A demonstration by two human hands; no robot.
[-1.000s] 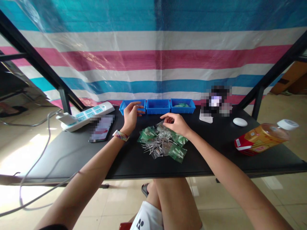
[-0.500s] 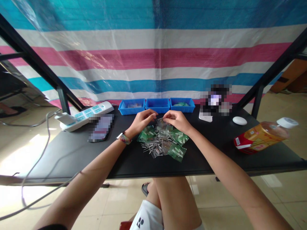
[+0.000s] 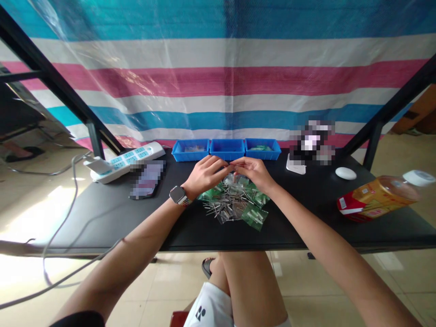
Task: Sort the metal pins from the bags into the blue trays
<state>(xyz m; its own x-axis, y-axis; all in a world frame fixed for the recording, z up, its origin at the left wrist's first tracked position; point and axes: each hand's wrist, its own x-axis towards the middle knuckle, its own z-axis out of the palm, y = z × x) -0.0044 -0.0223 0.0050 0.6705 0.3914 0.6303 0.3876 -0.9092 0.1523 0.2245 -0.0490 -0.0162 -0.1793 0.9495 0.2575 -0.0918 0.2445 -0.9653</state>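
Note:
My left hand (image 3: 206, 176), with a watch at its wrist, reaches over the far edge of a pile of loose metal-leaded pieces (image 3: 232, 200) and small clear bags. Across from it, my right hand (image 3: 254, 172) is closed, its fingertips meeting those of the left. Whatever is pinched between them is hidden by the fingers. Green bags with pale pieces lie around the pile, one green bag (image 3: 255, 216) at its near right. Just beyond the hands stand three blue bins: the left bin (image 3: 182, 157) holds clear bags, the middle bin (image 3: 227, 156) shows none, the right bin (image 3: 275, 154) holds green bags.
At the left lie a power strip (image 3: 143, 156) with a plugged-in adapter, a blurred phone (image 3: 147, 179) and a cable. A white oval object (image 3: 345, 173) and a tilted drink bottle (image 3: 374, 195) are at the right. A striped sheet (image 3: 204, 81) hangs behind the black table (image 3: 190, 236).
My left hand has turned palm-down and moved right, so its fingertips now meet the right hand's. The clear bag seen under my right fingers is now covered. The view has shifted slightly.

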